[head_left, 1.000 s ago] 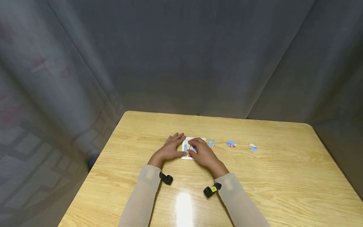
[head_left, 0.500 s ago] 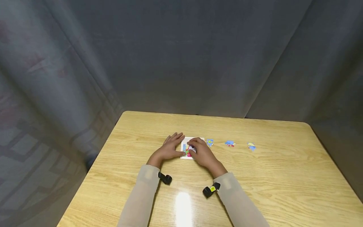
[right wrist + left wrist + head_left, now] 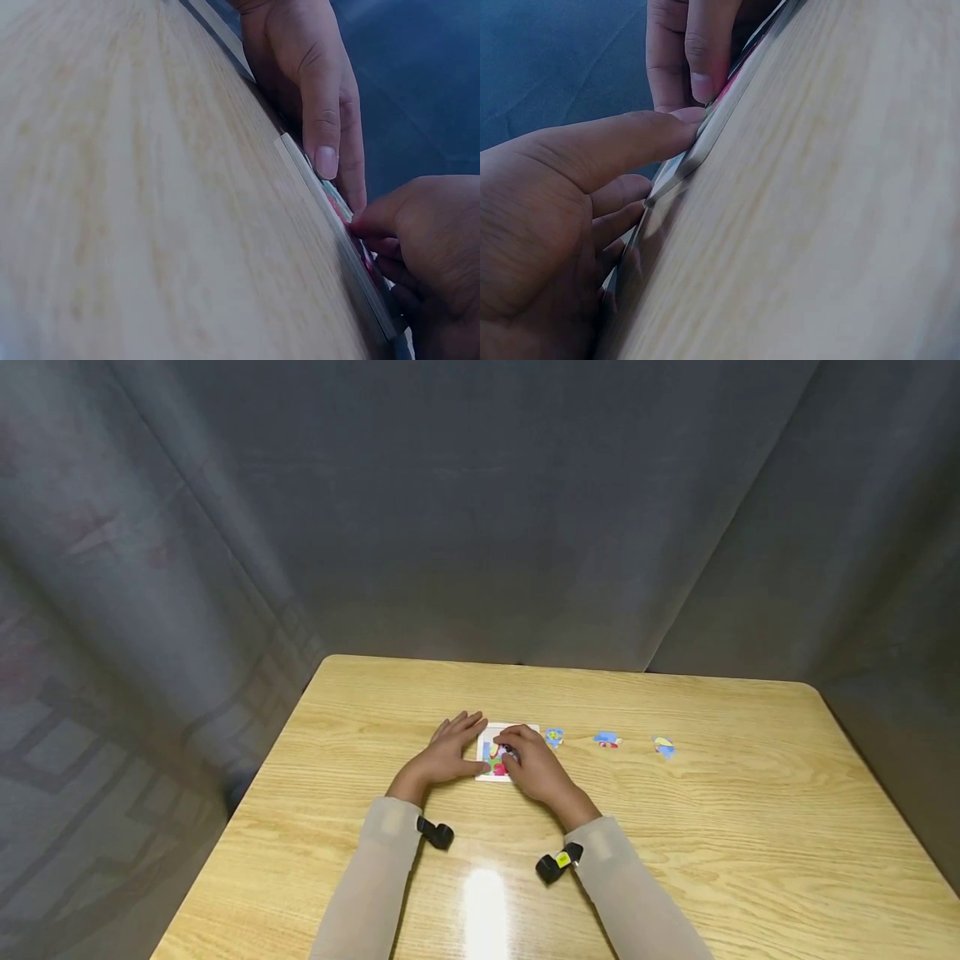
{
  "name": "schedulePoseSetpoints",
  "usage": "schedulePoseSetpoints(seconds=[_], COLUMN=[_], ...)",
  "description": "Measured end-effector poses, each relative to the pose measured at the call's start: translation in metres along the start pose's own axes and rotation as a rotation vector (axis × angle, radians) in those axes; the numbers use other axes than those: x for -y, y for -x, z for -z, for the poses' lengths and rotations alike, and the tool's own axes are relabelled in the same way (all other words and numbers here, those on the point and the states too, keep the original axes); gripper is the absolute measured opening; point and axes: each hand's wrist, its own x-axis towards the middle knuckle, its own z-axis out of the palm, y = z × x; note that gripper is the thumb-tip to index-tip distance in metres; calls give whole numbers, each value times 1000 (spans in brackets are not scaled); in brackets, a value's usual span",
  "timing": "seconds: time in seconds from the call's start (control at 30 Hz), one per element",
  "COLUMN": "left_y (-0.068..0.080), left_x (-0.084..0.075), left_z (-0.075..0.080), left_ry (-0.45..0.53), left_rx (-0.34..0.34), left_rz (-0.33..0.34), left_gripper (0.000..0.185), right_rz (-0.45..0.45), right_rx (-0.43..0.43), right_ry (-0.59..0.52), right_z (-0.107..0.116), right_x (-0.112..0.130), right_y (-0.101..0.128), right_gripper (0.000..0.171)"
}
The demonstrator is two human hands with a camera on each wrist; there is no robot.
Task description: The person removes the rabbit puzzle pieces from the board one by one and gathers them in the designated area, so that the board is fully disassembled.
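Note:
A small white-framed puzzle board (image 3: 492,777) lies on the table in the head view, with a colourful picture partly laid inside it. My left hand (image 3: 442,757) rests along the board's left side with straight, spread fingers. Its thumb (image 3: 641,139) presses on the near left corner of the picture. Over the board's right half, my right hand (image 3: 536,767) is bent down, thumb and fingers pinching a puzzle piece (image 3: 512,752) at the picture. Most of that piece is hidden under the fingers. In the right wrist view the right fingertips touch the picture's surface.
To the right of the board lie three loose puzzle pieces in a row: a blue one with a yellow flower-like shape (image 3: 554,737), a blue and red one (image 3: 607,740), and a blue and yellow one (image 3: 663,747). Grey curtains (image 3: 480,527) hang behind the wooden table (image 3: 750,810).
The view has shifted slightly. My right thumb and fingers have moved a little over the picture with the puzzle piece, showing more of its lower part. My left hand stays in place.

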Motion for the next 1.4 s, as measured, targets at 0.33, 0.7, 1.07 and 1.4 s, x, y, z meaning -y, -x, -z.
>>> schedulePoseSetpoints(seconds=[0.33, 0.7, 1.07, 1.4], left_y=[-1, 0, 1, 1], left_x=[1, 0, -2, -2], left_z=[0, 0, 1, 1], left_ry=[-3, -4, 10, 17], left_rx=[-1, -7, -7, 1], left_rz=[2, -2, -6, -3], left_gripper=[85, 85, 85, 86], right_rz=[5, -39, -75, -68], right_rx=[-17, -42, -26, -28], right_ry=[3, -13, -20, -33], right_z=[-1, 0, 1, -1], right_x=[-1, 3, 1, -1], right_y=[-1, -1, 0, 0], right_gripper=[25, 24, 28, 29])
